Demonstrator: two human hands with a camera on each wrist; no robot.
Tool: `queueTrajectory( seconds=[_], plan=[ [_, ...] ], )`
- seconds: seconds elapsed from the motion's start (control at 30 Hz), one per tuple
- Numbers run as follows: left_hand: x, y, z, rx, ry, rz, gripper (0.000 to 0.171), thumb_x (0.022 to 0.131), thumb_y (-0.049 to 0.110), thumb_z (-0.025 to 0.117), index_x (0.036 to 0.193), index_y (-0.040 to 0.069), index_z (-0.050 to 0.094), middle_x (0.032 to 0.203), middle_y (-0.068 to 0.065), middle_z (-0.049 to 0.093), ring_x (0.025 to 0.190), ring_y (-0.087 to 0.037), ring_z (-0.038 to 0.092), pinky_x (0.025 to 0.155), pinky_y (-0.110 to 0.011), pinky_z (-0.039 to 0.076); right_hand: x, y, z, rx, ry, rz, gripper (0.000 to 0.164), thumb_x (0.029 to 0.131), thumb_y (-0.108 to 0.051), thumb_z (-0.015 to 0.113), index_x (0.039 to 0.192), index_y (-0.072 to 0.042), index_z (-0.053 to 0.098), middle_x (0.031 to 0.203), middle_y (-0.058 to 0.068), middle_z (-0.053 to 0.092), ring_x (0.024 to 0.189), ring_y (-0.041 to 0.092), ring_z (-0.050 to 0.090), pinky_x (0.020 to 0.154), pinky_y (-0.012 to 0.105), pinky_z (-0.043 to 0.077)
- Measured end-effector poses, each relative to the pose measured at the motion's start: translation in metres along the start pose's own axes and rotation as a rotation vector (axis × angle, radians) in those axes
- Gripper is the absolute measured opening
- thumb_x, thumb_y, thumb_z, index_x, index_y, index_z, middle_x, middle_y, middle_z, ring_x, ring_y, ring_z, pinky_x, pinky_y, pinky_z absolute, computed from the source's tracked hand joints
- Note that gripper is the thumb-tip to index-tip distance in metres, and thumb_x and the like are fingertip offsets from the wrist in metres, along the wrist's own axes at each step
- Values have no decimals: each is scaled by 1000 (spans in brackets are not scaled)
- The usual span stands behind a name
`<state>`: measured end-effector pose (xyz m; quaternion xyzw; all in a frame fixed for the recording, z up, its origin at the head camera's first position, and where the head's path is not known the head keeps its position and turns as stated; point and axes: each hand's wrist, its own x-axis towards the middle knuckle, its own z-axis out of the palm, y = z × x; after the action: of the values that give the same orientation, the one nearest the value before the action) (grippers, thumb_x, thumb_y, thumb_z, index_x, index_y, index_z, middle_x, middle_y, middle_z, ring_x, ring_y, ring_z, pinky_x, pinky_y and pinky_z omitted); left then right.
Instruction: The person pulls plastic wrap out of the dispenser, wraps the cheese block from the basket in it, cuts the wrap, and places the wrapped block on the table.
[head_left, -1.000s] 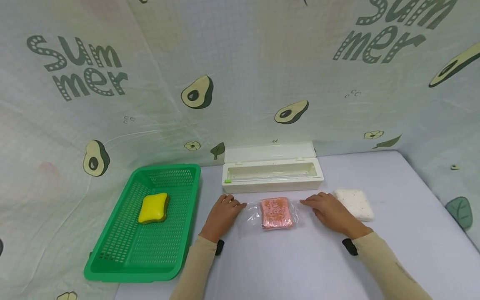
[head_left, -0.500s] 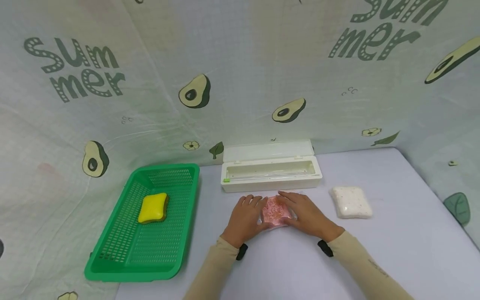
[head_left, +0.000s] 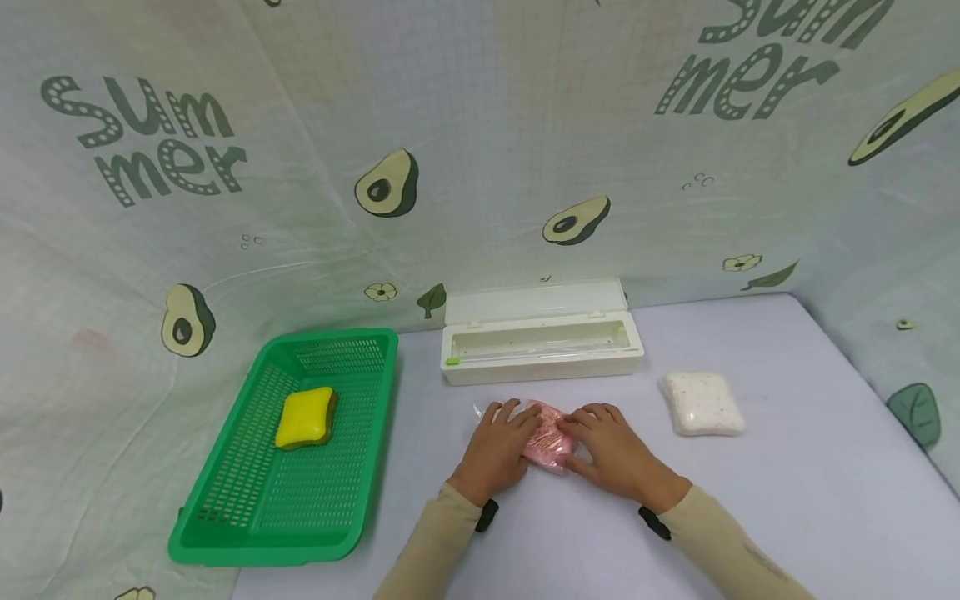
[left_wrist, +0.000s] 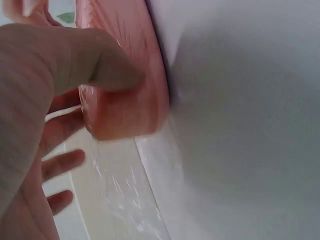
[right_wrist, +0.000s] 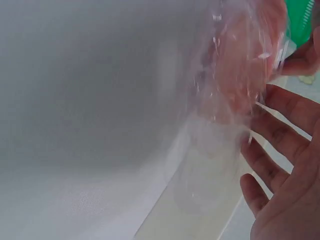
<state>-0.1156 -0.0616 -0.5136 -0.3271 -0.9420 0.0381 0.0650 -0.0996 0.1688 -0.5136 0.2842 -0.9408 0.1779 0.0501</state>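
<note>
A pink toast-shaped piece [head_left: 548, 446], wrapped in clear film, lies turned at an angle on the table between both hands in the head view. My left hand [head_left: 491, 450] grips its left side; in the left wrist view the thumb presses against the thick pink edge [left_wrist: 122, 117], with the fingers behind. At the right side, my right hand [head_left: 618, 450] holds the piece between thumb and fingers. Loose clear film [right_wrist: 210, 160] hangs beside the right fingertips in the right wrist view. The piece's underside is hidden.
Behind the hands stands a white film dispenser box [head_left: 543, 368] with its lid raised. To the right lies a white square piece [head_left: 703, 404]. A green basket [head_left: 367, 467] at the left contains a yellow toast-shaped piece [head_left: 305, 418]. A printed sheet [head_left: 480, 125] hangs behind the table.
My hands have come inward from the two film ends onto the pink piece. The piece has since turned at an angle, and some film now sticks out past the left hand.
</note>
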Motion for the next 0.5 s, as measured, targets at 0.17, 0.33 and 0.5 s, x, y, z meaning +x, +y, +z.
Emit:
queueTrajectory(
  seconds=[0.17,0.33,0.5],
  plan=[
    [-2,-2,1,-28,46,73,53,95,11,77,142,31,65,160,5,52,147,-23,47,118,-41,40,-11,-7,-10,61,16,-32,20,97,-23,75,113,-11,79,105,-2,70,112,27,62,103,56,46],
    [-10,-4,1,-118,73,101,57,95,5,74,144,32,62,158,1,51,142,-25,50,112,-41,43,-25,1,-10,79,78,-116,44,78,4,80,118,-14,75,117,1,68,113,26,61,96,52,51],
    [-20,1,2,-109,23,140,67,89,27,87,148,30,55,153,3,52,141,-19,48,112,-38,43,-36,12,0,25,88,-207,90,61,2,96,142,-12,60,143,14,58,124,33,59,96,52,54]
  ],
)
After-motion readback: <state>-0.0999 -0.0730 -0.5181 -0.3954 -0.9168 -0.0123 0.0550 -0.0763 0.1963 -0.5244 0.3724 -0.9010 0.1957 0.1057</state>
